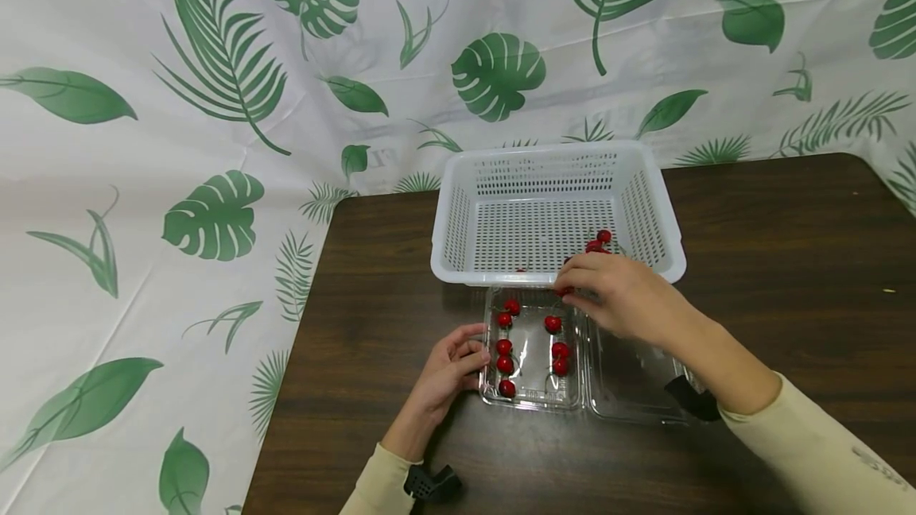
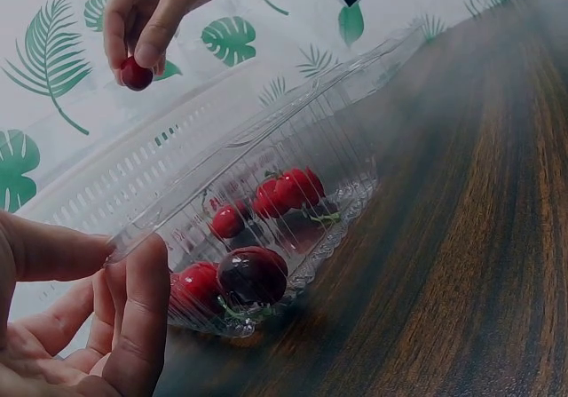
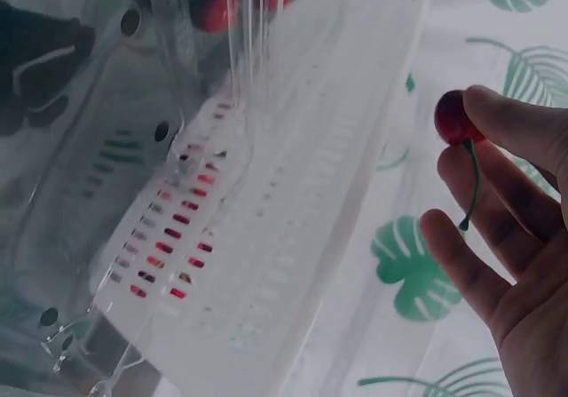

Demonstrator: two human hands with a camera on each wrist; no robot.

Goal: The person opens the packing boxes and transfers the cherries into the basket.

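Note:
A clear plastic clamshell box [image 1: 529, 376] lies on the table with several red cherries [image 1: 504, 365] along its left and right sides. My left hand [image 1: 447, 368] grips the box's left wall; in the left wrist view its thumb and fingers [image 2: 145, 295] pinch the rim. Above the front edge of the white basket, my right hand [image 1: 630, 296] holds one cherry [image 3: 454, 117] between thumb and fingers. A green stem hangs from that cherry. More cherries [image 1: 595, 245] lie in the basket's front right part, partly hidden behind the right hand.
The white perforated basket [image 1: 458, 276] stands directly behind the box. To the right, the box's clear lid [image 1: 633, 388] lies opened flat under the right forearm. Dark wooden table [image 1: 372, 300] surrounds them, and a leaf-print sheet [image 1: 401, 86] hangs behind.

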